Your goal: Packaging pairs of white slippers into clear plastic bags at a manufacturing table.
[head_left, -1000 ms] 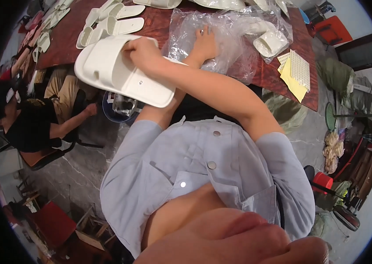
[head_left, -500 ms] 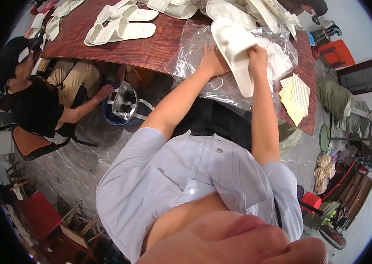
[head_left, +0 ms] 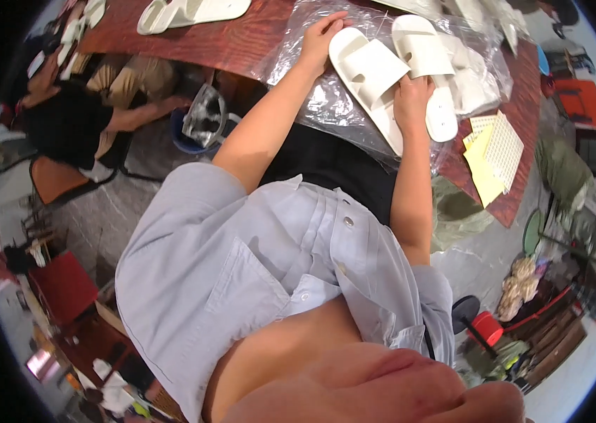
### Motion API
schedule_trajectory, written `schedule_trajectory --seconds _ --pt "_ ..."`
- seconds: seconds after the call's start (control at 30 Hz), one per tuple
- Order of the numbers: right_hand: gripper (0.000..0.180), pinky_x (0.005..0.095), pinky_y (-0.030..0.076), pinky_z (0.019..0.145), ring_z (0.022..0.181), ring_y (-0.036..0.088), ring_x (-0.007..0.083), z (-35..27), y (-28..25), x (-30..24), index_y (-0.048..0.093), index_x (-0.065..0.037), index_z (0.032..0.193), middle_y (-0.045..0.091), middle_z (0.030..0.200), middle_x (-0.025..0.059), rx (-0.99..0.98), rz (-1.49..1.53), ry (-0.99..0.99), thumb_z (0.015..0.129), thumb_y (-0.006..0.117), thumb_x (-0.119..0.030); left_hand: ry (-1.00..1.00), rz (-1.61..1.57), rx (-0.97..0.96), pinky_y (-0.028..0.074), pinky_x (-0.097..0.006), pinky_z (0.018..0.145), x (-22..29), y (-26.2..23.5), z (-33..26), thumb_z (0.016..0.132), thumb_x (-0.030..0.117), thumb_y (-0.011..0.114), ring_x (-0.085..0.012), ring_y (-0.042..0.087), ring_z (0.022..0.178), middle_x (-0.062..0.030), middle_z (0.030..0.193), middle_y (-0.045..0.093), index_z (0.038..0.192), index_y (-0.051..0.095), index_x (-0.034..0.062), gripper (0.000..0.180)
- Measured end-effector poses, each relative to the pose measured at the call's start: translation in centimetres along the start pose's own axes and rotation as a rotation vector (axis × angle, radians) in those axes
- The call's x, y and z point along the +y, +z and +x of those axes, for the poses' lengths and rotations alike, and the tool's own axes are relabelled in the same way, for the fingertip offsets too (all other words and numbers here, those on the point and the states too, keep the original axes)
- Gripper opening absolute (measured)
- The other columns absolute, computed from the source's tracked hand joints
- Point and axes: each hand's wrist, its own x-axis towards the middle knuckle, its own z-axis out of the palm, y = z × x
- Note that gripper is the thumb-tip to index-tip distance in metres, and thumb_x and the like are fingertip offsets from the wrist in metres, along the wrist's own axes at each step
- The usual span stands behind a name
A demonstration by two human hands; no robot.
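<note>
A pair of white slippers lies side by side over clear plastic sheeting (head_left: 312, 102) on the table in front of me. My left hand (head_left: 318, 46) rests by the outer edge of the left slipper (head_left: 375, 70), its fingers stretched out. At the inner side of that slipper, the fingers of my right hand (head_left: 412, 102) are curled at the edge of its strap. The right slipper (head_left: 421, 53) lies just beyond that hand, its sole running down along the hand's right side. My right fingertips are partly hidden between the two slippers.
More white slippers (head_left: 199, 10) sit on the red-brown wooden table (head_left: 248, 42). Yellow and white label sheets (head_left: 502, 155) lie at its right corner. On the left, a seated person in black (head_left: 65, 120) reaches toward a blue bucket (head_left: 189, 141). A red bucket (head_left: 487, 328) stands lower right.
The left slipper has been lowered, and a second slipper now shows to its right. My left hand has moved up and away to the slipper's outer edge. The whole view has shifted.
</note>
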Motion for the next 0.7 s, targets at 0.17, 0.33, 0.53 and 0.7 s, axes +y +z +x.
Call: schedule_trajectory --seconds 0.17,0.33,0.53,0.7 --pt "0.022 0.0579 0.025 0.109 0.127 0.045 0.0376 0.0 -2.1 -1.7 0.07 -0.006 0.105 0.056 0.125 0.0207 -0.405 -0.086 0.089 0.088 0.057 -0.013 -0.066 -0.293 0.005 0.054 -0.03 0.081 -0.1 -1.1 -0.2 0.099 0.026 0.054 -0.0178 0.062 0.098 -0.0146 0.109 0.067 0.117 0.061 -0.001 0.032" --pt "0.028 0.0526 0.036 0.103 0.125 0.049 0.0363 -1.4 -6.2 -3.6 0.068 -0.012 0.115 0.058 0.126 0.0203 -0.362 0.048 0.064 0.088 0.064 -0.021 0.015 0.008 0.041 0.053 -0.028 0.084 0.1 -1.3 -0.7 0.099 0.012 0.052 -0.0161 0.063 0.1 -0.0124 0.109 0.068 0.114 0.062 -0.0019 0.023" --pt "0.037 0.0479 0.041 0.1 0.128 0.048 0.0379 -5.3 -8.0 -4.2 0.065 -0.013 0.123 0.056 0.13 0.0217 -0.346 0.049 0.156 0.086 0.066 -0.017 0.024 0.284 0.031 0.052 -0.027 0.085 1.0 -0.2 -1.5 0.095 0.003 0.054 -0.0144 0.064 0.099 -0.0087 0.109 0.069 0.111 0.064 -0.0016 0.019" --pt "0.038 0.0477 0.04 0.103 0.129 0.047 0.0375 -6.3 -7.0 -4.7 0.065 -0.013 0.123 0.054 0.132 0.0212 -0.207 0.066 0.174 0.086 0.065 -0.012 0.073 0.556 0.008 0.051 -0.027 0.085 0.3 -0.7 -1.3 0.094 0.0 0.055 -0.0131 0.065 0.096 -0.006 0.106 0.069 0.109 0.066 -0.0006 0.02"
